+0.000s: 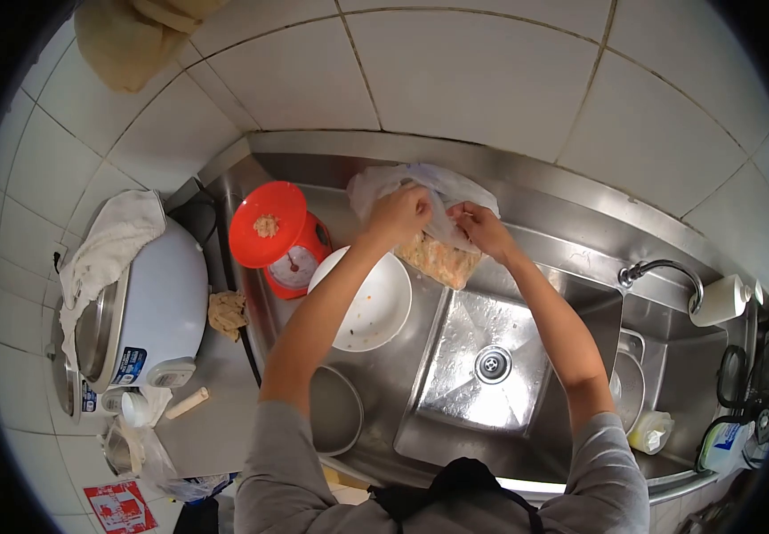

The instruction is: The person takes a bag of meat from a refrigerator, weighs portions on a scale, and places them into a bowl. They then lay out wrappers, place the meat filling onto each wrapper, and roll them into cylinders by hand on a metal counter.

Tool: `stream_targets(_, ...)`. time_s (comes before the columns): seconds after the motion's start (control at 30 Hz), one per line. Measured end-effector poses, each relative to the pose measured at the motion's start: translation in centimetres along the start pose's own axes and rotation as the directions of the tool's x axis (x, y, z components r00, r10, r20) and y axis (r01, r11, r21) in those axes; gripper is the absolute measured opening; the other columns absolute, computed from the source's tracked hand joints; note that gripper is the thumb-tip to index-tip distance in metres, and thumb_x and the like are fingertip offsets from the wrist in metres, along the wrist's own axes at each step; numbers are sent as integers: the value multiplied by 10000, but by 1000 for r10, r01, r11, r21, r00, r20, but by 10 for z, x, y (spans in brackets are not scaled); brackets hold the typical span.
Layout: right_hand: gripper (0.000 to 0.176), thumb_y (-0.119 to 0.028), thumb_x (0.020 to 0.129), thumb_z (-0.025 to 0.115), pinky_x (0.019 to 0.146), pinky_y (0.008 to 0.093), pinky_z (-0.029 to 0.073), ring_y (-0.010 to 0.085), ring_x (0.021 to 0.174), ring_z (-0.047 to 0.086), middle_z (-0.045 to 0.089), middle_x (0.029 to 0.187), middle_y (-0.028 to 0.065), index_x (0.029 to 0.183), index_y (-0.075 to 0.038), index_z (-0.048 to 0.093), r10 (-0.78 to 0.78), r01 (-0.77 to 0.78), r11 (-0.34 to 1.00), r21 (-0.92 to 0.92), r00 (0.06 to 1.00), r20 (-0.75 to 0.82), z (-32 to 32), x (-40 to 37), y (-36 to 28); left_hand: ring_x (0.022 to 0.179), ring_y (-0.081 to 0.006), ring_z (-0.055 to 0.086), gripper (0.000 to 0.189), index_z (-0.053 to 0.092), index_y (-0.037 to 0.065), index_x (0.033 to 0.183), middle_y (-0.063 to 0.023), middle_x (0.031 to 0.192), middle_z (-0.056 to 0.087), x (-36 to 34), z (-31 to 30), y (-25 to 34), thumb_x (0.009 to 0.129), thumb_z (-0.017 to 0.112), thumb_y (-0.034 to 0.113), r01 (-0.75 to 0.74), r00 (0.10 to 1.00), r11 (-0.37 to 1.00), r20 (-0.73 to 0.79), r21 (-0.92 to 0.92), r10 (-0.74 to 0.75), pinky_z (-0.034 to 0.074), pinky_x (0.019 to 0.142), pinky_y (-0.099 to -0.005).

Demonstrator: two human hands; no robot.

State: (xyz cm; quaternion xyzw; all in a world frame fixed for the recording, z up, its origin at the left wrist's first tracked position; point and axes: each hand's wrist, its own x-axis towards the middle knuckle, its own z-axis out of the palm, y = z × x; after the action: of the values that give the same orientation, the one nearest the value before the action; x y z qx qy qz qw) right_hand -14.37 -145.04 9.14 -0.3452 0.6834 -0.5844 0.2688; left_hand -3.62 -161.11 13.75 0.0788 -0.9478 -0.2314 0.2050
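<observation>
Behind the sink, a clear plastic bag (pixel 460 185) with chunky orange and pale food (pixel 438 258) in its lower part rests on the steel ledge. My left hand (pixel 399 216) has its fingers curled on the bag's upper left side. On the other side my right hand (pixel 484 230) pinches the plastic near the bag's mouth. Just below my left forearm is a white bowl (pixel 375 307) with a few food bits inside. Left of it, a red kitchen scale (pixel 293 267) carries a red pan (pixel 246 227) with a small beige lump (pixel 266 225) in it.
The square steel sink basin (pixel 464 356) lies in front of me, a curved faucet (pixel 669 267) to its right. A round metal pan (pixel 340 418) sits at lower left. Large white rice cookers (pixel 162 294) with a cloth (pixel 122 236) stand at the left; a second basin holds a strainer (pixel 629 383).
</observation>
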Motion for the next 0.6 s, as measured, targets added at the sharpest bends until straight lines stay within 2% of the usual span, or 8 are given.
stream_targets(0.03,186,-169,853,600,595,296,451,120,649,526,579,734,22,977,-30,608,127,-125,992,-29,989,81,-2,-1,5,643,-282,638,257,625,27,713,-114,633,632,0,-2,5,761,646,279,218,967,975,126,44,-222,496,638,-382)
stream_targets(0.07,223,-195,823,637,584,293,446,134,638,538,588,709,35,981,-38,627,251,-243,968,-68,955,159,-2,-1,10,600,-269,638,298,623,21,700,-116,607,628,0,-4,9,782,644,306,418,870,901,235,115,-434,498,616,-372)
stream_targets(0.1,223,-195,823,637,584,293,446,134,638,538,588,709,35,981,-38,627,251,-244,968,-66,955,160,2,-5,16,600,-269,638,298,623,21,700,-116,607,628,-1,-1,8,782,644,306,419,869,900,236,118,-435,498,616,-372)
stream_targets(0.17,311,-293,737,719,584,319,460,172,622,586,632,708,70,909,-38,669,-50,77,891,-446,996,73,13,-13,21,572,-237,647,389,628,0,673,-126,614,647,-3,14,-7,812,612,364,552,751,834,443,-13,-490,502,584,-373)
stream_targets(0.3,423,-389,660,763,616,358,471,241,671,635,657,764,152,839,-16,678,14,-15,856,-516,1000,-5,13,-7,26,526,-184,640,298,623,2,657,-92,594,650,-13,27,-19,769,657,276,539,792,834,410,-120,-453,506,549,-325)
stream_targets(0.37,477,-431,681,739,635,391,476,294,677,638,644,803,205,844,10,662,214,-229,803,-550,973,-93,4,-4,17,528,-171,644,232,614,-3,655,-90,583,645,-20,20,-16,726,681,207,499,837,849,352,-176,-419,506,535,-299)
stream_targets(0.5,510,-459,698,721,616,389,473,311,660,634,620,764,237,858,22,653,182,-211,769,-603,977,-111,4,-11,6,503,-163,633,208,604,-10,660,-98,573,637,-31,7,-3,706,681,179,531,802,837,395,-131,-448,503,514,-290)
stream_targets(0.6,510,-480,727,688,591,385,485,311,611,635,642,758,216,892,1,663,70,-78,744,-663,997,-39,-8,-23,-6,466,-160,603,199,572,-25,625,-115,580,628,-39,3,6,696,666,135,546,816,802,370,-243,-443,489,456,-283)
